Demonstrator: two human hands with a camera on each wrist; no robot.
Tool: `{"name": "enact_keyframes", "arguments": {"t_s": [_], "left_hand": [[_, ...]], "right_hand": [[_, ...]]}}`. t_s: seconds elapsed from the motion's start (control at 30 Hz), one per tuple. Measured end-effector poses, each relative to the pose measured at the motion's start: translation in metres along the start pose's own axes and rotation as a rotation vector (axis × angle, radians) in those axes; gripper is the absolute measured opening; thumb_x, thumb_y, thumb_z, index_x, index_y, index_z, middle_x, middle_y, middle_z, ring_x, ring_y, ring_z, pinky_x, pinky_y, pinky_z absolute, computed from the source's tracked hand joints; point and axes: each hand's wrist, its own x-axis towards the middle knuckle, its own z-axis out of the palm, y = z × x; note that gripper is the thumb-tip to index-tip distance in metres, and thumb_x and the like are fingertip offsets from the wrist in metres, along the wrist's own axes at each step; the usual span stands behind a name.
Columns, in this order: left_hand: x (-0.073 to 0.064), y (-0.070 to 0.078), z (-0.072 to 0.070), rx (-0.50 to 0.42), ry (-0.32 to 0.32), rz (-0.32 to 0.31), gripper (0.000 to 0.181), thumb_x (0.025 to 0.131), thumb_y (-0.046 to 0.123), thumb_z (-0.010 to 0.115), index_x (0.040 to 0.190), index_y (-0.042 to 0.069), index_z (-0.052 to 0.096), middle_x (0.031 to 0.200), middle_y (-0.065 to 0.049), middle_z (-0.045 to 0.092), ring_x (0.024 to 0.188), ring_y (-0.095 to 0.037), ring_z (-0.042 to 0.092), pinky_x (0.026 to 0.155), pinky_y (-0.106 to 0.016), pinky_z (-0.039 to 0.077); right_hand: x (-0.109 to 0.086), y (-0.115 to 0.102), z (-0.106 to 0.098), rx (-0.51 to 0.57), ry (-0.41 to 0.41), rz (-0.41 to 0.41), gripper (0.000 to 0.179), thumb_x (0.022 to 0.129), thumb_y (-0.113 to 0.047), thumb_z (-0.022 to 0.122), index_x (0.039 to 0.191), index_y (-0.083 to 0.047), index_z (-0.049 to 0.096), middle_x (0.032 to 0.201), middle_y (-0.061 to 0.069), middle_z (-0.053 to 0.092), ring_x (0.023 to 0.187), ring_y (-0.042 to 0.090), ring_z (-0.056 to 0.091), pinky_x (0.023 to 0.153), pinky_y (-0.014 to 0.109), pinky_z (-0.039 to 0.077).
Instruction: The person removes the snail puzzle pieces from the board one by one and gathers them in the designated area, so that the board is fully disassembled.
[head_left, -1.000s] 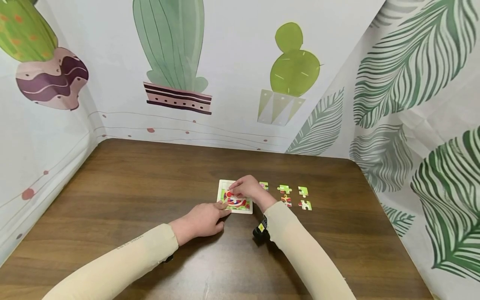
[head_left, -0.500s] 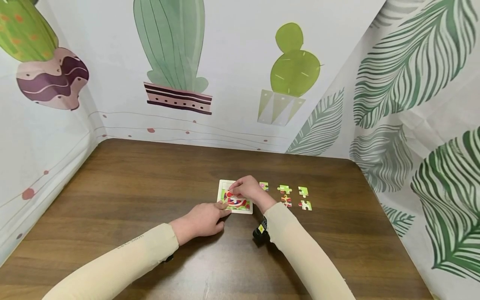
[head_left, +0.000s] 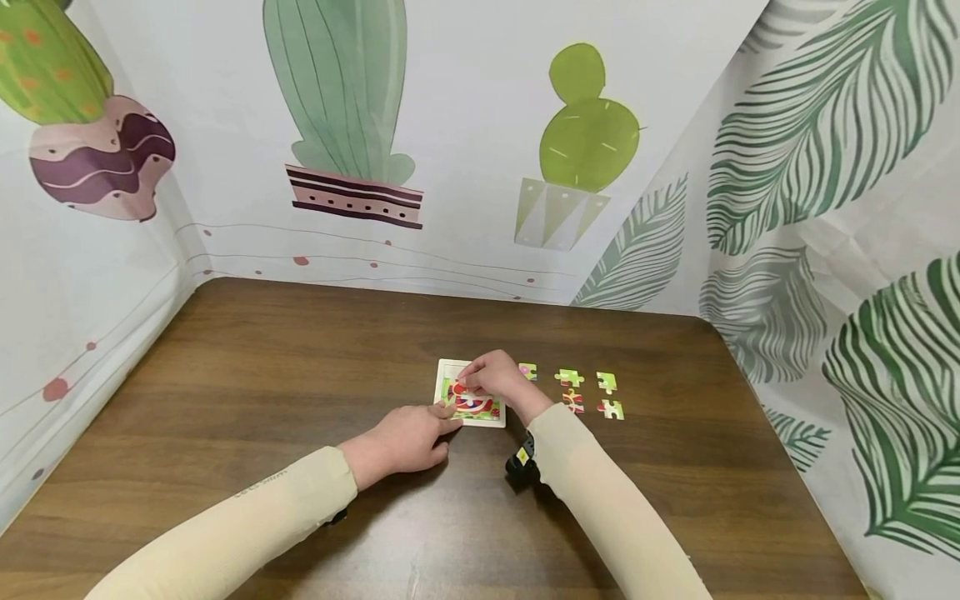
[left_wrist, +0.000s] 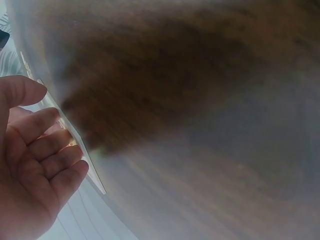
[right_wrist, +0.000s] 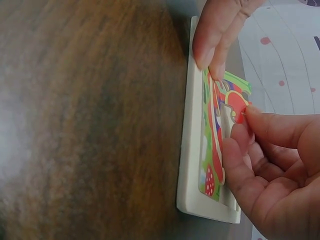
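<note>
A white puzzle tray (head_left: 491, 423) lies on the table, partly filled with joined puzzle pieces in green, red and white. My right hand (head_left: 501, 379) reaches over it from the right. In the right wrist view, its thumb and finger pinch a red puzzle piece (right_wrist: 237, 106) at the edge of the joined part. My left hand (head_left: 407, 437) rests its fingertips on the tray's near left side and the pieces there. The left wrist view shows that hand's fingers (left_wrist: 60, 162) loosely bent beside the tray edge. My right hand hides the tray's upper right part.
Several loose puzzle pieces lie right of the tray, among them a green one (head_left: 569, 377), a red one (head_left: 573, 402) and a corner piece (head_left: 607, 382). A patterned cloth wall (head_left: 465, 167) stands behind the brown table (head_left: 315, 350).
</note>
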Motion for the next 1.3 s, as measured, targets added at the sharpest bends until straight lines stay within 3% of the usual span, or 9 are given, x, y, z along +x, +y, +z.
{"name": "enact_keyframes", "arguments": {"t_s": [0.37, 0.6, 0.87, 1.3], "left_hand": [[0.004, -0.001, -0.003, -0.002, 0.006, 0.024, 0.036, 0.090, 0.020, 0.065, 0.123, 0.008, 0.076, 0.132, -0.015, 0.072, 0.110, -0.031, 0.074, 0.086, -0.045, 0.061], [0.006, 0.000, -0.006, -0.054, -0.021, -0.004, 0.036, 0.090, 0.020, 0.063, 0.121, 0.008, 0.077, 0.131, -0.015, 0.072, 0.112, -0.031, 0.073, 0.090, -0.045, 0.060], [0.004, 0.000, -0.004, -0.030, -0.016, -0.002, 0.037, 0.091, 0.022, 0.064, 0.124, 0.009, 0.076, 0.133, -0.016, 0.071, 0.113, -0.031, 0.073, 0.088, -0.045, 0.060], [0.002, 0.003, -0.002, 0.010, 0.022, -0.006, 0.038, 0.090, 0.023, 0.066, 0.124, 0.010, 0.075, 0.132, -0.016, 0.071, 0.117, -0.030, 0.072, 0.091, -0.045, 0.060]], "right_hand": [[0.002, -0.002, 0.000, -0.016, 0.000, 0.022, 0.014, 0.094, -0.005, 0.069, 0.101, 0.004, 0.078, 0.079, 0.004, 0.070, 0.066, 0.009, 0.059, 0.061, 0.018, 0.054], [0.005, -0.001, -0.001, 0.008, 0.002, 0.043, 0.015, 0.094, -0.006, 0.069, 0.102, 0.003, 0.078, 0.077, 0.003, 0.071, 0.065, 0.008, 0.060, 0.060, 0.018, 0.056], [0.006, 0.000, -0.001, 0.042, 0.003, 0.043, 0.015, 0.095, -0.006, 0.069, 0.103, 0.003, 0.077, 0.083, 0.007, 0.074, 0.066, 0.009, 0.061, 0.062, 0.020, 0.056], [-0.006, -0.013, -0.015, -0.050, 0.005, 0.005, 0.017, 0.095, -0.011, 0.071, 0.104, 0.001, 0.079, 0.094, 0.011, 0.077, 0.071, 0.009, 0.060, 0.064, 0.019, 0.055]]}}
